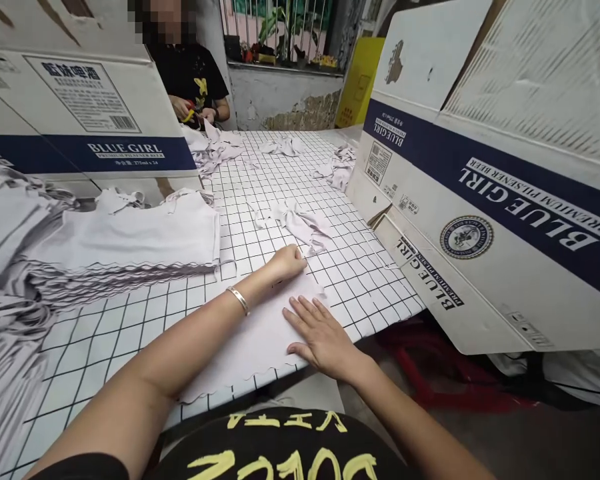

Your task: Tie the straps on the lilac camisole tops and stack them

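Observation:
A pale pink fabric piece (250, 340) lies flat on the grid-patterned tablecloth (380, 287) near the front edge. My left hand (286, 263), with a silver bangle at the wrist, is closed at the fabric's far edge; what its fingers grip is too small to make out. Flat on the fabric's right part rests my right hand (320, 333), its fingers spread. Just beyond my left hand is a crumpled fabric scrap (303, 223).
Stacked cut fabric (135, 233) fills the left side. Cardboard boxes stand at left (145, 123) and right (430, 193). More scraps (217, 147) lie at the back, where a person (195, 77) holds yellow-handled scissors. A red stool (430, 367) is below right.

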`<state>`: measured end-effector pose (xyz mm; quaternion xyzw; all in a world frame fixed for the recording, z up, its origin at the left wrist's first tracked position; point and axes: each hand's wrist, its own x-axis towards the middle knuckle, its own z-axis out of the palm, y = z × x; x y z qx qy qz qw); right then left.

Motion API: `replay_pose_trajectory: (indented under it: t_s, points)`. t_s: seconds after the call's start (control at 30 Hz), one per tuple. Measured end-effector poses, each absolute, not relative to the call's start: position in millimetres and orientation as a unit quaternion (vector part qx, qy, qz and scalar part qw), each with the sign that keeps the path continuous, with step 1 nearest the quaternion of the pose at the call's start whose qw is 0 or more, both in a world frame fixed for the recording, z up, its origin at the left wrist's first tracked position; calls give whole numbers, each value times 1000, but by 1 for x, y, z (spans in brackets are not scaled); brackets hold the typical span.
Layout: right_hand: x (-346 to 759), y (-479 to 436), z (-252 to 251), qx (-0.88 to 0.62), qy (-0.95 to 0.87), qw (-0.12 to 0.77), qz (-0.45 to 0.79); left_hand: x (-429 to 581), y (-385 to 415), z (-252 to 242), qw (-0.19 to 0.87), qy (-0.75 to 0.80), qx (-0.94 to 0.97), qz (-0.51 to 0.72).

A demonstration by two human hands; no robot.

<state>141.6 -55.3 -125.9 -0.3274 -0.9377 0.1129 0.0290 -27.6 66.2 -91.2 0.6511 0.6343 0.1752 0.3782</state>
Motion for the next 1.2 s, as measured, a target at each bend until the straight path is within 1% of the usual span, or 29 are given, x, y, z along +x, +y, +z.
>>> replay_pose_trajectory:
  t_s: [0.1, 0.13, 0.17, 0.23, 0.33, 0.57, 0.67, 0.77, 0.8, 0.87, 0.93, 0.97, 1.03, 1.13, 1.2]
  points:
    - [142, -55, -126, -325, -938, 37, 114, -39, 77, -83, 614, 559, 511, 222]
    - [142, -55, -126, -325, -938, 42, 115, -42, 82, -79, 685, 527, 440, 246]
    - [142, -55, -127, -326, -937, 46, 116, -44, 88, -75, 734, 498, 373, 271]
    - [143, -56, -128, -327, -936, 50, 119, -45, 102, -68, 770, 468, 289, 321]
    - [145, -57, -129, -328, -935, 49, 127, -43, 123, -58, 767, 452, 242, 387]
    - [147, -60, -127, -322, -936, 42, 137, -43, 146, -32, 657, 483, 293, 500]
    - [148, -63, -128, -321, -933, 57, 151, -49, 143, -27, 546, 531, 400, 510]
    - [150, -54, -121, -320, -921, 101, 199, -54, 138, -22, 428, 589, 519, 447]
    - [149, -46, -116, -334, -905, 137, 226, -54, 135, -20, 412, 601, 536, 427]
    - [143, -21, -102, -398, -847, 234, 264, -50, 127, -13, 395, 611, 552, 409]
    - [132, 13, -88, -480, -775, 316, 262, -42, 117, -3, 362, 617, 576, 395]
    - [126, 30, -81, -509, -754, 327, 256, -37, 110, 2, 334, 620, 598, 382]
    - [113, 61, -71, -537, -736, 315, 266, -29, 96, 15, 263, 624, 658, 329]
    - [102, 88, -68, -533, -715, 303, 335, -25, 75, 32, 135, 628, 749, 165]
    - [102, 94, -72, -523, -694, 311, 385, -31, 66, 40, 67, 636, 768, 43]
